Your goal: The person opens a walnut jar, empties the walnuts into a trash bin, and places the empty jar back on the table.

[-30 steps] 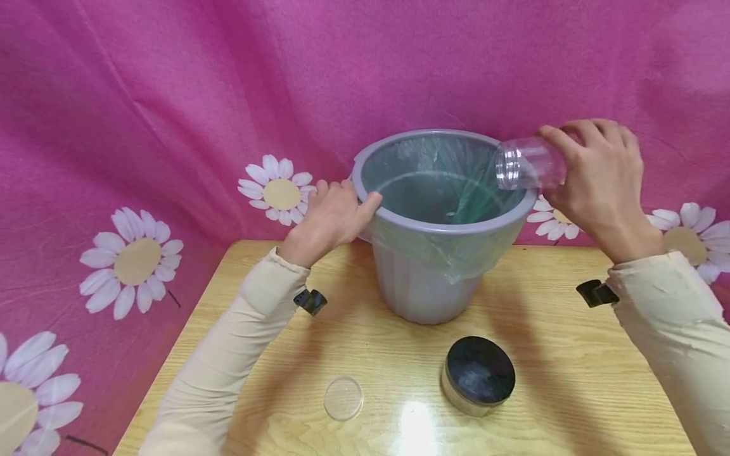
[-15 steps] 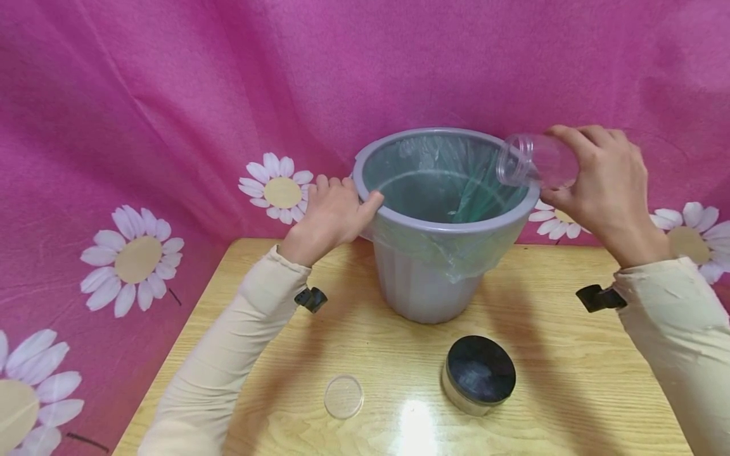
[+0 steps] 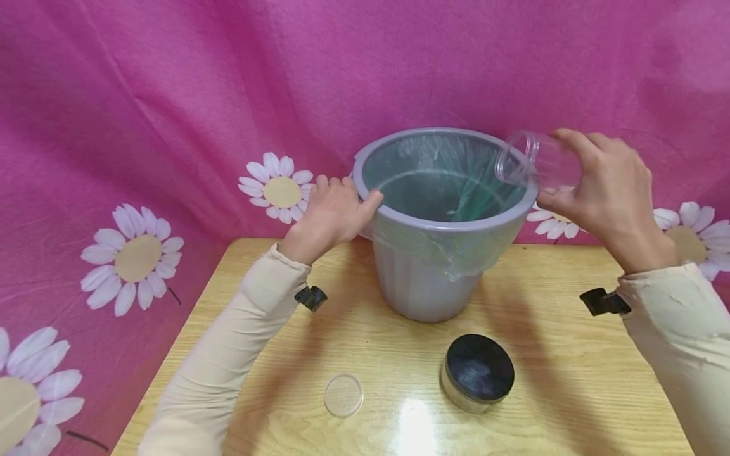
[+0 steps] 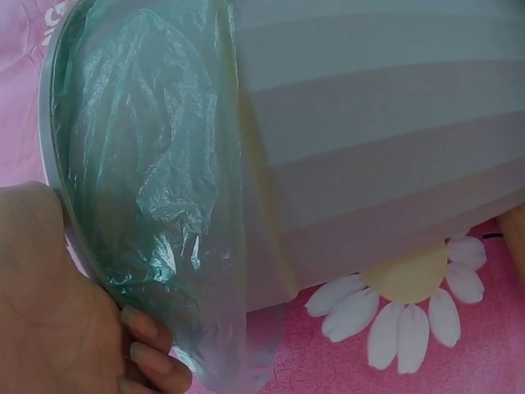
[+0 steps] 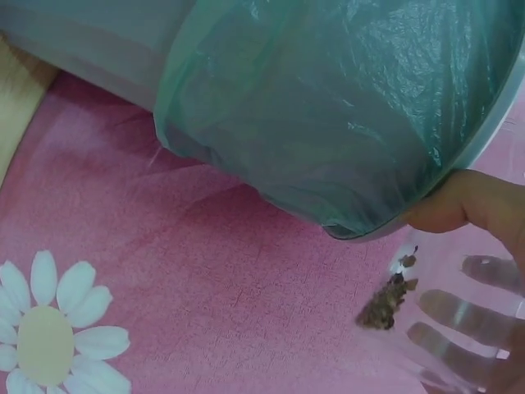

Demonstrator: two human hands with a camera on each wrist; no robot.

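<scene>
A grey-lilac waste bin [image 3: 424,291] stands upright on the table, with a thin green bag [image 4: 156,139] lining it and folded over its rim. My left hand [image 3: 333,218] grips the bin's left side, thumb on the rim and fingertips curled beneath it in the left wrist view. My right hand [image 3: 610,183] holds a clear plastic jar [image 3: 550,158] lying nearly sideways, its open mouth overlapping the bin's right rim. Small brown bits [image 5: 390,300] show inside the jar in the right wrist view, and my right thumb lies right by the rim there.
On the wooden table [image 3: 285,354], a round clear lid [image 3: 344,394] lies flat in front of the bin. To its right sits a squat tub with a black lid [image 3: 479,367]. A pink cloth [image 3: 342,63] with daisies hangs behind and at the left.
My right hand has shifted slightly right and down, and the jar has turned so its mouth faces more upward. The left hand and the bin have stayed put.
</scene>
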